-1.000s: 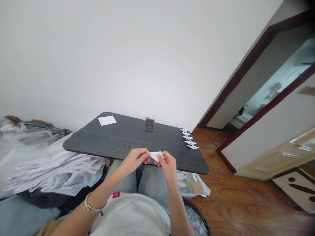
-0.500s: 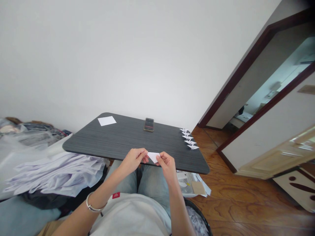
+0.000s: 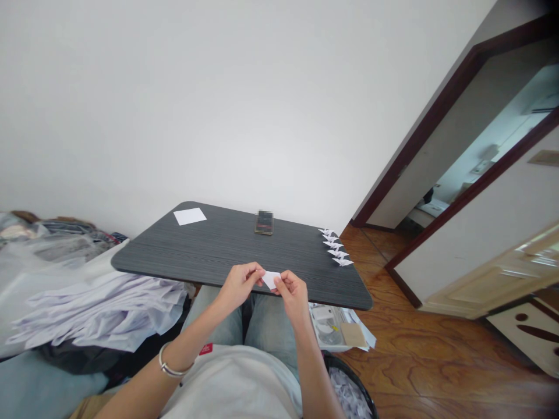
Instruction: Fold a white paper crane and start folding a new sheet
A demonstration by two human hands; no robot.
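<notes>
Over the near edge of the dark table (image 3: 209, 241), a small folded piece of white paper (image 3: 271, 279) is stretched between my two hands. My left hand (image 3: 241, 282) pinches its left corner between thumb and fingers. On the other side, my right hand (image 3: 292, 290) grips the right part, thumb on top. The fingers cover both ends of the paper, so its whole outline is hidden. Several folded paper cranes (image 3: 335, 245) stand in a row along the table's right end. A flat white paper sheet (image 3: 190, 216) lies at the far left corner.
A phone (image 3: 264, 223) rests near the table's back edge, its screen blurred. White cloth (image 3: 105, 311) is heaped to the left. Below the right side are a plastic box (image 3: 328, 326) and a black bin (image 3: 349, 387) full of paper scraps. A wall stands behind the table.
My right hand has shifted slightly left, closer to my left hand, and less of the folded paper shows between them. Both hands keep hold of it.
</notes>
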